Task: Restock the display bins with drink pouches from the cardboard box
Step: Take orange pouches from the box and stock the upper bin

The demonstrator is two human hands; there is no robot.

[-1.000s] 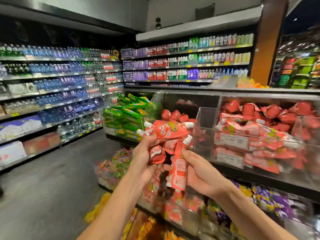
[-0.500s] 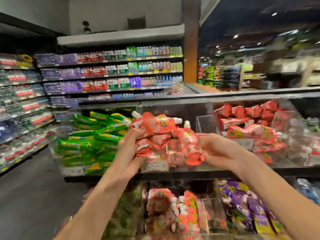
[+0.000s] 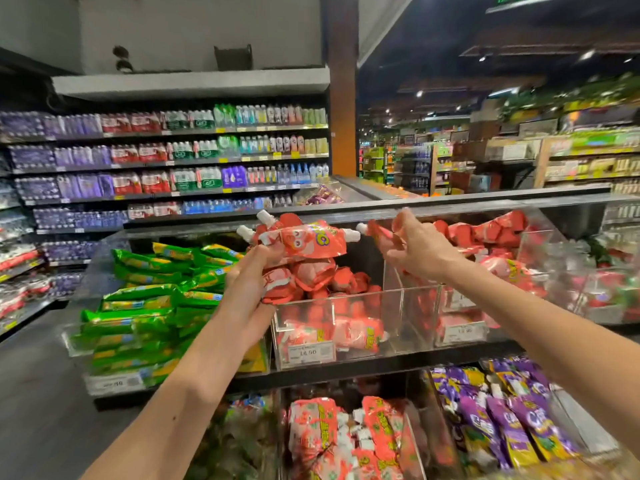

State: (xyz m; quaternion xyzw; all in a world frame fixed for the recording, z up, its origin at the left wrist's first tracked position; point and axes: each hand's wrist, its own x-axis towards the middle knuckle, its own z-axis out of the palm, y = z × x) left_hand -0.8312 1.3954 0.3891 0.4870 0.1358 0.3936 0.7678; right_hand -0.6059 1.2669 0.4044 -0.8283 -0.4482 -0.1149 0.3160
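Note:
My left hand (image 3: 254, 282) grips a bunch of red drink pouches (image 3: 301, 242) with white caps, held above the front of a clear acrylic bin (image 3: 363, 351) that is partly filled with red pouches. My right hand (image 3: 420, 249) is stretched out over the divider toward the neighbouring clear bin (image 3: 540, 233), pinching one red pouch (image 3: 379, 232) by its capped end. That bin also holds a heap of red pouches. The cardboard box is not in view.
Left of the red bins is a bin of green pouches (image 3: 149, 306). Lower bins hold red pouches (image 3: 332, 438) and purple pouches (image 3: 509, 420). Shelves of bottled drinks (image 3: 173, 161) line the back wall; the grey aisle floor (image 3: 38, 393) runs along the left.
The view swung right and nearer the bins. My right hand moved up and right from the bunch, carrying one red pouch over the right bin. My left hand still holds the bunch.

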